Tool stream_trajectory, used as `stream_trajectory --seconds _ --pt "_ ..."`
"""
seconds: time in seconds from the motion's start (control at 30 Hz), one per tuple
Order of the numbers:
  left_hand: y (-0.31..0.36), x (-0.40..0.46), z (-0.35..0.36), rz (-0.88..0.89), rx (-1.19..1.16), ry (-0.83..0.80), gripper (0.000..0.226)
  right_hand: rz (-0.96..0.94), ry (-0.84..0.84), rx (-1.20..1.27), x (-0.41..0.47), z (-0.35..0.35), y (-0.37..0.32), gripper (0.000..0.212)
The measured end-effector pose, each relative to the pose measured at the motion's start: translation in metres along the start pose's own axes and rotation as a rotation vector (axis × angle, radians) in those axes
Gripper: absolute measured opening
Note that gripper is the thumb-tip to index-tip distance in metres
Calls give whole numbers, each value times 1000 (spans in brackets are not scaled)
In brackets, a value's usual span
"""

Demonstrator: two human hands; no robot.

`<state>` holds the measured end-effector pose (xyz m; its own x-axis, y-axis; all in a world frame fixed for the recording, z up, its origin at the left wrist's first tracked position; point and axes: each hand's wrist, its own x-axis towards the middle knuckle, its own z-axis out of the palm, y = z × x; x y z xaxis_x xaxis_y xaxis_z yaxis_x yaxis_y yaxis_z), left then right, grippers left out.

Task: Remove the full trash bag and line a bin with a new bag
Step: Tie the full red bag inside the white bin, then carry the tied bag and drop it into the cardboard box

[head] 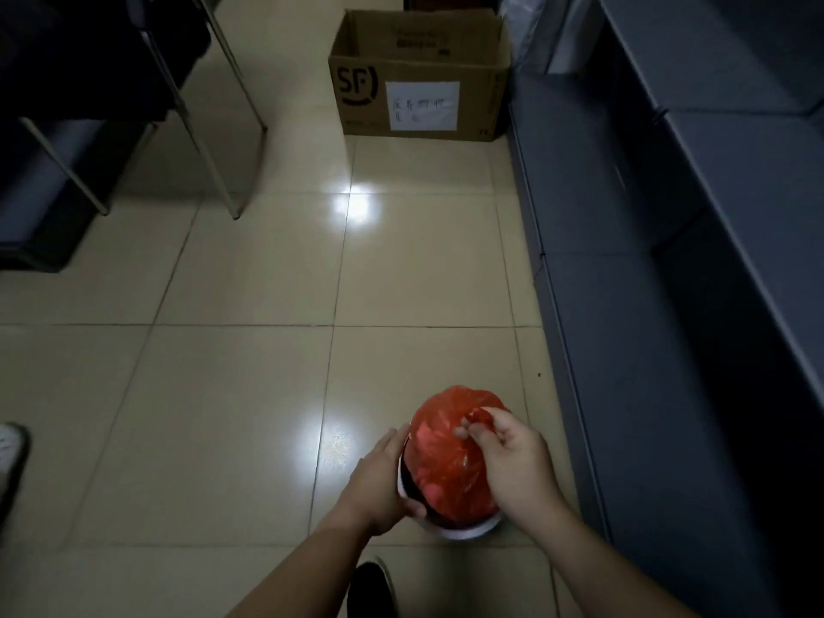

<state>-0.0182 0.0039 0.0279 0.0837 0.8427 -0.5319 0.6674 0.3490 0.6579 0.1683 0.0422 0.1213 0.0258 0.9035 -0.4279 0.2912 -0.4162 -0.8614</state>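
A small white bin point(468, 530) stands on the tiled floor near the bottom of the view, beside grey cabinets. A bulging red trash bag point(441, 457) fills it and rises above the rim. My right hand point(512, 457) pinches the gathered top of the red bag between thumb and fingers. My left hand point(379, 479) wraps around the bin's left rim, thumb over the edge, fingers along the outside. The bin's dark inside shows only as a narrow strip under the bag.
An open cardboard box point(419, 73) with a white label stands on the floor ahead. Grey cabinets point(669, 305) line the right side. Metal chair or table legs point(209, 140) and dark furniture sit at the left. A dark shoe point(372, 591) is just below the bin.
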Motion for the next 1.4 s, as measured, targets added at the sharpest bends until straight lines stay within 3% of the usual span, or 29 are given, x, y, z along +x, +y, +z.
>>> stream_trajectory --seconds 0.33,0.47,0.63,0.77,0.9,1.07,1.4 --pt "178 -194 -145 106 -273 147 143 -174 -97 -43 -129 -68 -267 23" --pt "216 -238 -191 245 -261 270 134 -256 -120 -18 -161 -76 -337 24" --pt "223 -265 -235 280 -361 311 127 -326 -164 46 -178 -55 -387 22" --pt "205 -271 -268 371 -386 272 121 -293 -180 94 -178 -19 -403 20" --pt "176 -251 -321 429 -358 154 131 -263 -139 125 -164 28 -417 24" --pt "144 -216 -392 363 -334 144 140 -247 -93 157 -135 77 -450 24" --pt "158 -114 -500 305 -301 124 130 -265 -123 233 -22 130 -524 27"
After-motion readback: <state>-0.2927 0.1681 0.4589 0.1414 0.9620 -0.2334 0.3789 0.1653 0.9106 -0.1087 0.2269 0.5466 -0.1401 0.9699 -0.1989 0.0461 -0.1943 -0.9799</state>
